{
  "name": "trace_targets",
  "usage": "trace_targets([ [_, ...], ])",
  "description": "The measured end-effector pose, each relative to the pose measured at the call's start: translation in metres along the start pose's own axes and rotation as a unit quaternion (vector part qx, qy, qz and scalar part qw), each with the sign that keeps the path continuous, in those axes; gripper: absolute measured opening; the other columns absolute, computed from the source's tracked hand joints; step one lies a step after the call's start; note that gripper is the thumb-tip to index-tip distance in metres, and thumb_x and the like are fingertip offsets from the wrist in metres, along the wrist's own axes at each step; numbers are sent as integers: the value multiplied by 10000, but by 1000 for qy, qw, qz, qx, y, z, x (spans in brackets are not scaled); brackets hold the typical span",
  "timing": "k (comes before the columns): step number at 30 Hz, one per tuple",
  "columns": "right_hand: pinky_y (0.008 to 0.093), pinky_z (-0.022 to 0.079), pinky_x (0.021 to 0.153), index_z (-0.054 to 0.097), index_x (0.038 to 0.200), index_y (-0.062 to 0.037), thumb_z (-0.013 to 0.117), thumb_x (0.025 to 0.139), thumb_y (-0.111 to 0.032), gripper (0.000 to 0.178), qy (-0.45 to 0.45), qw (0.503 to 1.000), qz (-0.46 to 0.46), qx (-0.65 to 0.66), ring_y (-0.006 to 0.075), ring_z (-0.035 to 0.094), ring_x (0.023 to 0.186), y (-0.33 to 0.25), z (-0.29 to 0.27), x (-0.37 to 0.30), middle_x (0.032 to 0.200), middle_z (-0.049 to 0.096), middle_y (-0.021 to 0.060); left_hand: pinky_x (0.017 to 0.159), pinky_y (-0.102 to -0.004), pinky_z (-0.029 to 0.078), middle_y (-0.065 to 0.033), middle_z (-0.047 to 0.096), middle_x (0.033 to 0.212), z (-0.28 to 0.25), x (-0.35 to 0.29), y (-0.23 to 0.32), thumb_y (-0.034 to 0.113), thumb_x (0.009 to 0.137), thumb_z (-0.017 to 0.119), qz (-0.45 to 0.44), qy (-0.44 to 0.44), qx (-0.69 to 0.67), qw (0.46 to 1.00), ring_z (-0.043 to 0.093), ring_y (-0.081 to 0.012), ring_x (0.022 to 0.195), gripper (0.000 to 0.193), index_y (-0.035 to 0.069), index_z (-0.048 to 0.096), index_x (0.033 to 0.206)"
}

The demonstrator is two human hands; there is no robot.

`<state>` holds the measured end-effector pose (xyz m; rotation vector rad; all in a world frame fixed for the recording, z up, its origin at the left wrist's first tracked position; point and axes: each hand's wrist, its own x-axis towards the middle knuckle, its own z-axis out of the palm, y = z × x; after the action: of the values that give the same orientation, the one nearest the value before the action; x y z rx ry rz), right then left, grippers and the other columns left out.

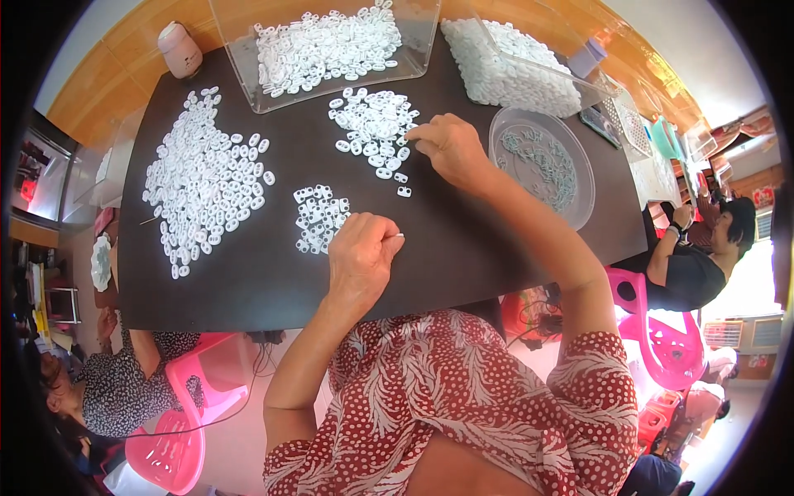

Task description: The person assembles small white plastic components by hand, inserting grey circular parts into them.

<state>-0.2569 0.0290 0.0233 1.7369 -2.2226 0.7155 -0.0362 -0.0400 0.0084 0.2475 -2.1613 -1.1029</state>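
Observation:
My left hand (362, 255) is closed above the table's near middle, with a small white plastic piece (400, 236) poking out between thumb and finger. Beside it lies a cluster of small white square pieces with holes (321, 220). My right hand (451, 150) reaches to the right edge of a pile of white oval two-holed pieces (374, 124). Its thumb and index finger are pinched together at the pile, and whether a piece is between them is hidden. Two loose square pieces (404, 192) lie just below that pile.
A bigger pile of white oval pieces (207, 183) spreads at left. Clear bins (256, 97) of white pieces stand at the back. At right is a round tub (584, 186) of small metallic-looking parts, near a phone (600, 126). Other people sit on both sides by pink chairs (186, 426).

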Motion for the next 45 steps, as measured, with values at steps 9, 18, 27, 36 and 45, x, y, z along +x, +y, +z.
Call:
trace_targets([
  [9, 385, 440, 620, 691, 819, -101, 623, 734, -30, 130, -16, 999, -44, 6, 282, 542, 707, -14, -1, 3, 694, 567, 94, 543, -357, 417, -63, 525, 669, 1, -2, 3, -22, 632, 707, 20, 1, -17, 1000, 516, -251, 621, 207, 48, 537, 728],
  [18, 367, 451, 647, 674, 794, -55, 655, 743, -69, 57, 8, 1000, 25, 15, 266, 560, 728, -9, -15, -9, 716, 596, 90, 548, -335, 422, -63, 529, 671, -9, 0, 9, -28, 669, 692, -5, 20, -41, 999, 524, -232, 625, 183, 40, 568, 786],
  [27, 396, 441, 631, 656, 751, -83, 656, 718, -66, 37, 45, 998, 20, 36, 278, 548, 734, -16, -8, -7, 694, 565, 85, 565, -316, 423, -68, 547, 691, -15, -1, 6, -16, 706, 680, -23, 57, -44, 997, 531, -225, 633, 161, 28, 603, 841],
  [36, 376, 456, 659, 659, 798, -33, 672, 704, -60, 99, 28, 997, 66, -11, 297, 574, 736, 15, -37, 2, 744, 590, 118, 590, -234, 424, -39, 567, 744, -61, -34, -2, 51, 820, 638, -154, 113, -44, 981, 518, -113, 646, 60, 10, 597, 835],
  [45, 369, 472, 699, 674, 830, -48, 667, 706, -82, 128, -55, 995, 71, 39, 287, 599, 798, 18, -13, -3, 794, 639, 118, 581, -222, 409, -31, 551, 733, -78, -44, -6, 76, 825, 659, -153, 100, -37, 982, 498, -101, 641, 96, -5, 607, 824],
])
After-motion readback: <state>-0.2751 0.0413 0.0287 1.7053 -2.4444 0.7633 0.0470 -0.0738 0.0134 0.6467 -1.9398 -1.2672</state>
